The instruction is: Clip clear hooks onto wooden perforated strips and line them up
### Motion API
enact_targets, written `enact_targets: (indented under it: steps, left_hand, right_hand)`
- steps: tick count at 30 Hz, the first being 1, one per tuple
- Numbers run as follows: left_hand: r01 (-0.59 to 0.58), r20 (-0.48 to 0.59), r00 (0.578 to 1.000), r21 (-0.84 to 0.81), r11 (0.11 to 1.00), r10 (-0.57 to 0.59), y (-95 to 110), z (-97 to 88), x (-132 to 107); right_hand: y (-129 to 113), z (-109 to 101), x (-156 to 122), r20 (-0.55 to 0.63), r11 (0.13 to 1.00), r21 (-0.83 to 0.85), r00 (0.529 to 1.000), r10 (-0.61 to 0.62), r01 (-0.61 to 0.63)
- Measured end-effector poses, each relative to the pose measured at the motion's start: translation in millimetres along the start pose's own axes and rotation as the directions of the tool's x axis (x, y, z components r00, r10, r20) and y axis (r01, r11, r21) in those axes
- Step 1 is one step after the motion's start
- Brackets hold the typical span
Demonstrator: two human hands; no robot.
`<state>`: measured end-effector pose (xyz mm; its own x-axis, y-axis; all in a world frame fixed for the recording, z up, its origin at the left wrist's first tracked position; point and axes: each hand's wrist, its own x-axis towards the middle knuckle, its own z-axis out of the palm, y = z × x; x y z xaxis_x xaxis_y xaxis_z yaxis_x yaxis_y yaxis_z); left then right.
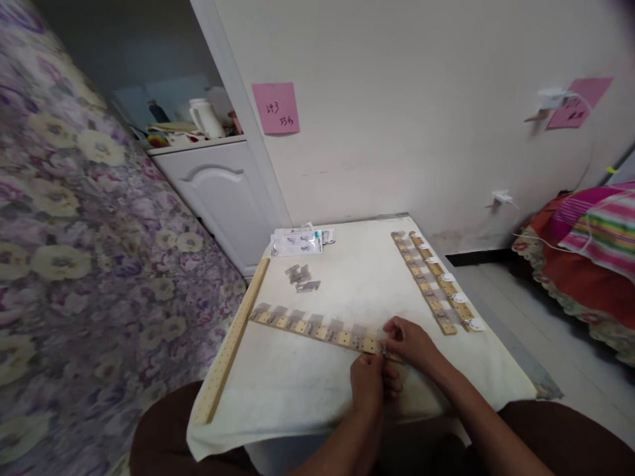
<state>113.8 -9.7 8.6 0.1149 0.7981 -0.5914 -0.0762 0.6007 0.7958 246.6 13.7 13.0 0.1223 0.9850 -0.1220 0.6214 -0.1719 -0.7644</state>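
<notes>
Got both hands at right end of the wooden strip (343, 339): left hand (367, 385) at its near edge, right hand (411, 341) just off its far side. See left fingers curled against the strip; can't tell if clamped on it. See right thumb and forefinger bent at a small metal piece (383, 350) on the strip; can't tell if pinched. See hands close together, strip end between.

See rest of strip slanting left and away from hands, with metal fittings (356, 342) spaced along it, clear plastic at its far edge. Just off strip's left end: perforated wooden bar (233, 344). Behind strip's left half: loose clear packets (299, 273), then blister card (296, 243). Right of strip and behind: two fitted strips (427, 289). Under strip: pale cloth (292, 390).
</notes>
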Motion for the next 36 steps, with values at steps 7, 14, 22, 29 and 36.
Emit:
enact_targets:
  steps: [7, 14, 22, 29, 36]
  left_hand:
    - [0.008, 0.009, 1.000, -0.002, 1.000, -0.008, 0, -0.7, -1]
    - [0.027, 0.015, 1.000, 0.008, 1.000, -0.027, -1, -1.6, 2]
    - [0.010, 0.018, 1.000, -0.015, 1.000, -0.010, 5, -1.5, -6]
    - [0.025, 0.020, 0.999, -0.050, 0.998, -0.024, 4, -2.3, -7]
    - [0.050, 0.028, 0.998, -0.049, 0.998, -0.049, 6, -1.9, -7]
  right_hand:
    - [3, 1, 2, 0.006, 1.000, 0.008, 1.000, 0.014, -0.014]
    - [5, 1, 6, 0.050, 0.998, 0.051, 0.998, 0.022, -0.024]
    - [8, 2, 5, 0.029, 0.996, 0.091, 0.999, -0.022, 0.019]
    - [11, -11, 1, -0.031, 0.981, 0.178, 0.997, -0.077, 0.081]
    - [10, -10, 1, -0.019, 0.981, 0.177, 0.997, -0.071, 0.073]
